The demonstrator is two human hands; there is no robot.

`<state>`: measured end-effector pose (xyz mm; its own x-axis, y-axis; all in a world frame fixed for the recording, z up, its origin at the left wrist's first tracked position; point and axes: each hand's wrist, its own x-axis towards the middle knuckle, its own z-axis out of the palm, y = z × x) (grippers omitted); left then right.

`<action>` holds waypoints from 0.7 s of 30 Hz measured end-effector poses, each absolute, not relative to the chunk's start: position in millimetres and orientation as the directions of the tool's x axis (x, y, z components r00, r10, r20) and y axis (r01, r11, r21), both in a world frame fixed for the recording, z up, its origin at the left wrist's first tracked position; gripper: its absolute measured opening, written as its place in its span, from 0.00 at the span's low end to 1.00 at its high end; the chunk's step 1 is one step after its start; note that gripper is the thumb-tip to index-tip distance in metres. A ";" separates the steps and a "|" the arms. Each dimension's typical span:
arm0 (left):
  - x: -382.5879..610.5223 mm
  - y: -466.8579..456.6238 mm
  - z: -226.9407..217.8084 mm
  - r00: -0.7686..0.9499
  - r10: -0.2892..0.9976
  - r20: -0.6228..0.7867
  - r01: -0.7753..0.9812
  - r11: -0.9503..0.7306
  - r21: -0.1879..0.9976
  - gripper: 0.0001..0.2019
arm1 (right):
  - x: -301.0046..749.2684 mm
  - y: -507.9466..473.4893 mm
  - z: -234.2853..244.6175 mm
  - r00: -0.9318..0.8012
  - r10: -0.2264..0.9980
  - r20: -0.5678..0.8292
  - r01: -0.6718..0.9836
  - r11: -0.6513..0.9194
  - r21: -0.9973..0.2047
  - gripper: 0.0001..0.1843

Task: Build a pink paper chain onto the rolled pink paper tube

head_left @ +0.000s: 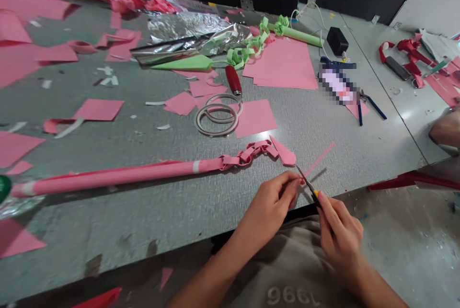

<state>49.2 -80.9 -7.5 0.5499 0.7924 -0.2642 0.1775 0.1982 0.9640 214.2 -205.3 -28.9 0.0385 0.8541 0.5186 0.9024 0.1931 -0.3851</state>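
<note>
My left hand (pixel 273 200) pinches one end of a thin pink paper strip (pixel 320 158) near the table's front edge. My right hand (pixel 340 231) is closed on a pair of scissors (pixel 309 186), with dark blades and a bit of yellow at the handle. The blades lie across the strip close to my left fingertips; I cannot tell whether they are parted. Just beyond lies a folded, pointed pink paper piece (pixel 284 153). It adjoins a pink paper chain (pixel 247 155), which runs left to a long rolled pink paper tube (pixel 122 177).
Two tape rolls (pixel 217 131) and a red-handled tool (pixel 233 80) lie mid-table. Behind them are pink sheets (pixel 287 66), crumpled foil (pixel 187 28) and a green paper chain (pixel 239 57). Dark-handled pliers (pixel 373 104) lie right. Another person's arm (pixel 445 131) shows at the right edge.
</note>
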 end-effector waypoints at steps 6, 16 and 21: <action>47.0 -78.3 -9.5 0.599 0.756 -0.265 0.083 0.270 0.959 0.17 | 223.5 -207.7 -20.5 -0.022 0.869 0.494 0.905 0.227 -0.359 0.38; 39.9 -84.7 -20.1 0.598 0.760 -0.254 0.041 0.288 0.957 0.20 | 221.1 -214.3 -11.5 0.028 0.891 0.453 0.906 0.169 -0.388 0.32; 39.3 -85.1 -18.1 0.592 0.769 -0.242 0.008 0.295 0.956 0.19 | 219.5 -211.7 -9.4 0.010 0.881 0.473 0.880 0.216 -0.422 0.31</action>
